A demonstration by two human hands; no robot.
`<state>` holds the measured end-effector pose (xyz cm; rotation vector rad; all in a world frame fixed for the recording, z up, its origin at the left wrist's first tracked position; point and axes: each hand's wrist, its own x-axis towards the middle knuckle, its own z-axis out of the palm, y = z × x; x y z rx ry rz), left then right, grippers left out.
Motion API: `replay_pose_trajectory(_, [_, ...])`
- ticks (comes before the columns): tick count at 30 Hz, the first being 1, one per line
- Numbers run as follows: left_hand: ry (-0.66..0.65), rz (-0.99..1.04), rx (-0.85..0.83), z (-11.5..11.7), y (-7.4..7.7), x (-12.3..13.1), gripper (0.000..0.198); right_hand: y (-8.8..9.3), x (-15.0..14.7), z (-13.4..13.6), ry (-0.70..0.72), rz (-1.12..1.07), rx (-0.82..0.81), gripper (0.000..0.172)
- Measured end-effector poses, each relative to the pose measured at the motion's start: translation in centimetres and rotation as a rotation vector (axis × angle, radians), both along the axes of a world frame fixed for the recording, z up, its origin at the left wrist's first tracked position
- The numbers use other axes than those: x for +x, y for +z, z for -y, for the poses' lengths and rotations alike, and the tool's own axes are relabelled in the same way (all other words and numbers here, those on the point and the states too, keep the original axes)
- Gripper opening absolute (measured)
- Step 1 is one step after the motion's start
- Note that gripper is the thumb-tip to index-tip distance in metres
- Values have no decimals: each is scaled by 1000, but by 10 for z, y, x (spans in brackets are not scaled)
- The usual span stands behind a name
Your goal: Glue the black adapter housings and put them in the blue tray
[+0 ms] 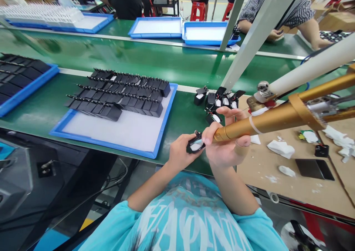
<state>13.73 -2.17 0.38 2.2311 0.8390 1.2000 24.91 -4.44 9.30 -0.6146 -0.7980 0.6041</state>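
My left hand (179, 153) grips a small black case (195, 146) with a white patch showing in its opening. My right hand (222, 153) is around the narrow front end of a gold tube-shaped tool (255, 125). Its thumb lies beside the case, close to the left fingertips; whether it touches cannot be made out. The tool's tip is hidden behind the right fingers. Just beyond my hands, several similar black cases (219, 100) with raised flaps and white insides stand in a loose group on the green bench (183, 114).
On the left, a blue-rimmed tray (133, 138) carries rows of black cases; another loaded tray (30, 86) lies farther left. A slanting metal post (252, 40) and white tube (307, 67) cross the right side. Crumpled white tissue (280, 148) lies on brown board. Other people work across the bench.
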Motion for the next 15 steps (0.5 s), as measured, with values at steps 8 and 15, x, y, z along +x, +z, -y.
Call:
replay_pose_trajectory(8, [55, -90, -129, -1, 7, -2, 34, -1, 3, -2, -35, 81, -32, 38])
replay_pose_trajectory(15, [70, -228, -225, -8, 6, -10, 36, -2, 7, -1, -33, 35, -38, 40])
